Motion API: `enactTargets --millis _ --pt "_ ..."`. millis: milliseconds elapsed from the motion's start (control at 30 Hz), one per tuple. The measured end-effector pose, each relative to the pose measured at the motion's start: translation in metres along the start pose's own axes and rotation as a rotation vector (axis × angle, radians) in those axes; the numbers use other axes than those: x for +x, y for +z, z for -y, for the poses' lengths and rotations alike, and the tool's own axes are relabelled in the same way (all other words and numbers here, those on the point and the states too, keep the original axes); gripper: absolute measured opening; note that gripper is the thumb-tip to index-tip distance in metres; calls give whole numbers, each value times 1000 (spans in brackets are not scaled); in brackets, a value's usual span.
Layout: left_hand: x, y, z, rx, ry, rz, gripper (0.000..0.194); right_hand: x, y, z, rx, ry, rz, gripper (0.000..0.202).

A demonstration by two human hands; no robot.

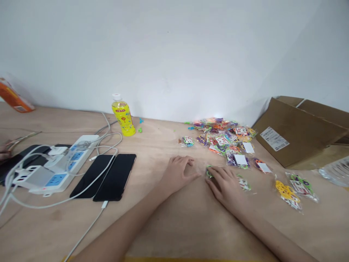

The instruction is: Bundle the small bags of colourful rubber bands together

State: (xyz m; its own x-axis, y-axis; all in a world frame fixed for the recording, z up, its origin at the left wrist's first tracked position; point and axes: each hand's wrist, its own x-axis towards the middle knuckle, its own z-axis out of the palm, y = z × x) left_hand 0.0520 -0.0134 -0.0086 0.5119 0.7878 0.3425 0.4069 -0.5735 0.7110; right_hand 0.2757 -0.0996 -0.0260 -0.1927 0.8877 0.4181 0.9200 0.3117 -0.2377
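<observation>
My left hand rests on the wooden table, its fingers curved and apart from the thumb, with nothing in it. Just to its right, my right hand lies over a small clear packet with green pieces, fingers bent onto it. Another packet shows beside that hand's outer edge. Behind the hands is a heap of clear packets with colourful plastic pieces and white cards. A yellow-piece packet and a green-and-red one lie farther right.
An open cardboard box stands at the right, near a clear plastic container. On the left are two phones, a power strip with white cables, and a yellow bottle. Another person's hand shows at the left edge.
</observation>
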Motion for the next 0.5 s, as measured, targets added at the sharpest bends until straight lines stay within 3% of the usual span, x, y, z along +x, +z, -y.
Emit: enactTargets --millis 100,200,300,500 --pt "-3 5 -2 -14 -61 -67 40 16 13 17 242 -61 -4 52" --pt "-3 6 3 -246 -157 -128 31 28 21 26 326 -65 -69 64" --pt "-1 2 13 -494 -254 -206 34 33 23 25 319 -28 -90 61" --pt "8 -15 33 -644 -318 -322 46 27 24 4 249 23 -70 42"
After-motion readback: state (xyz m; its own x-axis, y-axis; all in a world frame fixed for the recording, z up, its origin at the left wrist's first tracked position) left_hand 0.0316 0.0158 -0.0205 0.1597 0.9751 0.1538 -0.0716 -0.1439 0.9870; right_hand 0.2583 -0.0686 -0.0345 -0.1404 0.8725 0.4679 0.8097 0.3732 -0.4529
